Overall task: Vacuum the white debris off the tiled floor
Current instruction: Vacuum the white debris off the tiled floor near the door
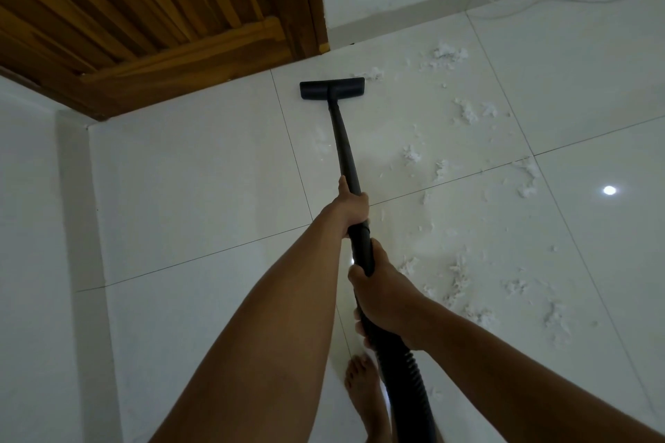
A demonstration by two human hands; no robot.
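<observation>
Gripping the vacuum wand (344,140), both the left hand (351,207) and right hand (385,302) work mid-sweep; next, steer the floor nozzle (333,88) right into the white debris (464,111).

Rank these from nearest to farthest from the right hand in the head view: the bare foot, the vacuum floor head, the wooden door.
From the right hand:
1. Bare foot, just below the hand, beside the hose.
2. Vacuum floor head, at the wand's far end, ahead.
3. Wooden door, beyond the floor head, upper left.

Black vacuum wand (344,147), white debris (464,111) — brown, perhaps striped, door (144,4).
</observation>
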